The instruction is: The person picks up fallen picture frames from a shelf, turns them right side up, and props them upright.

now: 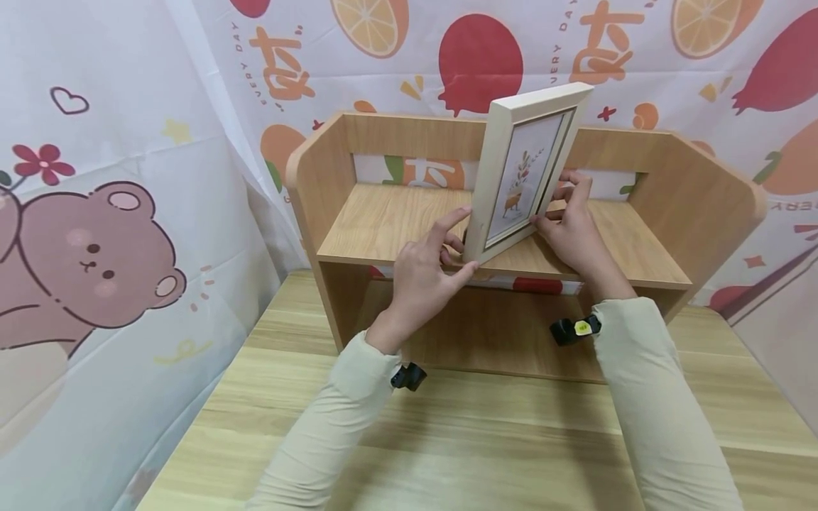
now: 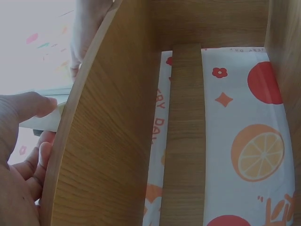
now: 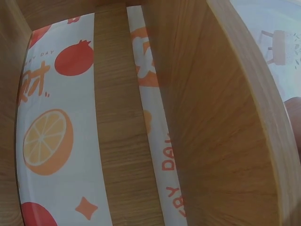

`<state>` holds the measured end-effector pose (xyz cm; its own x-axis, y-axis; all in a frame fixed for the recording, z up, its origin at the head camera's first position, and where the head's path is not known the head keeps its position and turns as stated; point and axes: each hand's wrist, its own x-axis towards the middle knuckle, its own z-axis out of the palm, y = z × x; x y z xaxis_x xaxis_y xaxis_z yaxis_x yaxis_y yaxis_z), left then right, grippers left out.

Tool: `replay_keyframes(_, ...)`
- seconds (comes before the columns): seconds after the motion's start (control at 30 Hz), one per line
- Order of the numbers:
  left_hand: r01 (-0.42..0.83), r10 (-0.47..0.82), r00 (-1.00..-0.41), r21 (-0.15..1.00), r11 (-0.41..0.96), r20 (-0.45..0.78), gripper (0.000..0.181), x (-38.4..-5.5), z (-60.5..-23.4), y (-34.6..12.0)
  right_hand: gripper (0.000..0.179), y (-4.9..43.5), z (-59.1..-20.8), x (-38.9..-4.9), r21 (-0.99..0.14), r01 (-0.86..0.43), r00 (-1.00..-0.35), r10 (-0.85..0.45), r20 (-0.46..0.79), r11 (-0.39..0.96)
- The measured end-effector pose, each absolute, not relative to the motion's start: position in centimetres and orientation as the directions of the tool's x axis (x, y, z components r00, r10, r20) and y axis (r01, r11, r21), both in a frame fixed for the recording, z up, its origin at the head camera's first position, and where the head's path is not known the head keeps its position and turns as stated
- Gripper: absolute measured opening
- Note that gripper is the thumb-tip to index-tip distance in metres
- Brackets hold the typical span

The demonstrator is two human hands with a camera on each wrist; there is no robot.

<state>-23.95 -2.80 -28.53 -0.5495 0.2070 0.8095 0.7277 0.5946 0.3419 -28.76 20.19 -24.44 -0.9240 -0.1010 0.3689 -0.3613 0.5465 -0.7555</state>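
A cream picture frame (image 1: 491,181) stands at an angle on the upper board (image 1: 396,220) of a small wooden desk shelf, its bottom corner at the board's front edge. Behind its glass is a print of a plant in an orange pot. My left hand (image 1: 424,273) grips the frame's lower left corner, thumb in front and fingers behind. At the lower right edge, my right hand (image 1: 575,231) pinches the frame with its thumb in front. In the left wrist view the left thumb and fingers (image 2: 42,155) are on the frame's corner; the shelf board hides part of it.
Tall side panels (image 1: 709,191) close off the shelf at both ends. Below the upper board is a lower compartment (image 1: 492,333). The shelf stands on a light wooden table (image 1: 447,440), with a fruit-print cloth (image 1: 409,85) behind and a bear-print curtain (image 1: 96,248) at left.
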Motion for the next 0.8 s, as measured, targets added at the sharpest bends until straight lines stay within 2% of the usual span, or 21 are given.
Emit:
replay_keyframes(0.37,0.720,0.192,-0.549,0.344,0.603,0.813,0.068,-24.10,-28.72,-2.72,0.065,20.13,-24.51,-29.03,-0.741,-0.392,-0.912,-0.125,0.390,0.545)
replay_keyframes(0.8,0.713,0.186,-0.550,0.342,0.612,0.814,0.067,-24.16,-28.69,-2.58,0.065,20.23,-24.43,-29.26,-0.758,-0.366,-0.926,-0.129,0.355,0.540)
